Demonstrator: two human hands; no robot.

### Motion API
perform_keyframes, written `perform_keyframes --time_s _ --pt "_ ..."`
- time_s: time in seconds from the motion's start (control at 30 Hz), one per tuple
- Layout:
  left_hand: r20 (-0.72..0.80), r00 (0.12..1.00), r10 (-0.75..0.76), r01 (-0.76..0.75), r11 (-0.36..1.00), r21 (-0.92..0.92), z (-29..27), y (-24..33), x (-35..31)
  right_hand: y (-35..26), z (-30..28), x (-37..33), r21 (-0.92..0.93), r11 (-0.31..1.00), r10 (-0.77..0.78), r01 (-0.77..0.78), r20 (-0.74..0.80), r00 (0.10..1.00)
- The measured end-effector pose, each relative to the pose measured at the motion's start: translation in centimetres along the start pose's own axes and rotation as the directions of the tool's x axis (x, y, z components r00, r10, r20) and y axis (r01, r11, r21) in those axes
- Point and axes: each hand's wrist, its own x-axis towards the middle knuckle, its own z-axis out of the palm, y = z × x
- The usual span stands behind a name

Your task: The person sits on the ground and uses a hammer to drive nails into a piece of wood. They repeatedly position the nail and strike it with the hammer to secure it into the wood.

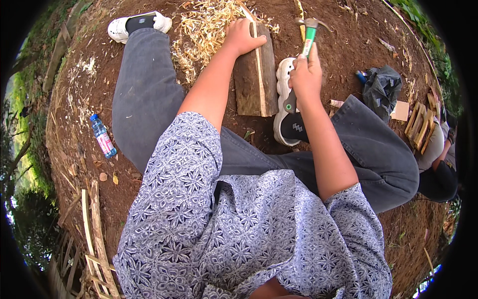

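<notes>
A dark, weathered wooden block (246,89) lies on the ground between my legs, with a pale thin wooden strip (261,82) running along its top. Near the block's far end, my left hand (244,38) presses down on the strip, thumb across it; the other fingers are partly hidden. To the right, my right hand (305,77) is closed round the handle of a claw hammer (309,39). The hammer's green and dark grip points away from me, its metal head raised beyond the hand and slightly blurred. It is apart from the strip.
Curly wood shavings (201,35) are heaped left of the block. A plastic bottle (103,136) lies at left, above long wooden slats (97,234). My white clog (285,94) is beside the block. At right are a black plastic bag (382,89), wood pieces (421,124) and another person (438,164).
</notes>
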Motion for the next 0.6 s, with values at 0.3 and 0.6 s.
perform_keyframes --time_s 0.3,0.6 --pt "0.084 0.994 -0.074 0.078 0.996 -0.037 -0.1 -0.2 0.4 0.3 0.7 -0.2 -0.137 0.987 0.105 -0.084 0.159 0.982" --pt "0.03 0.999 -0.019 0.019 1.0 -0.001 -0.2 0.5 0.3 2.2 -0.2 1.3 -0.211 0.952 -0.256 0.221 -0.154 0.954"
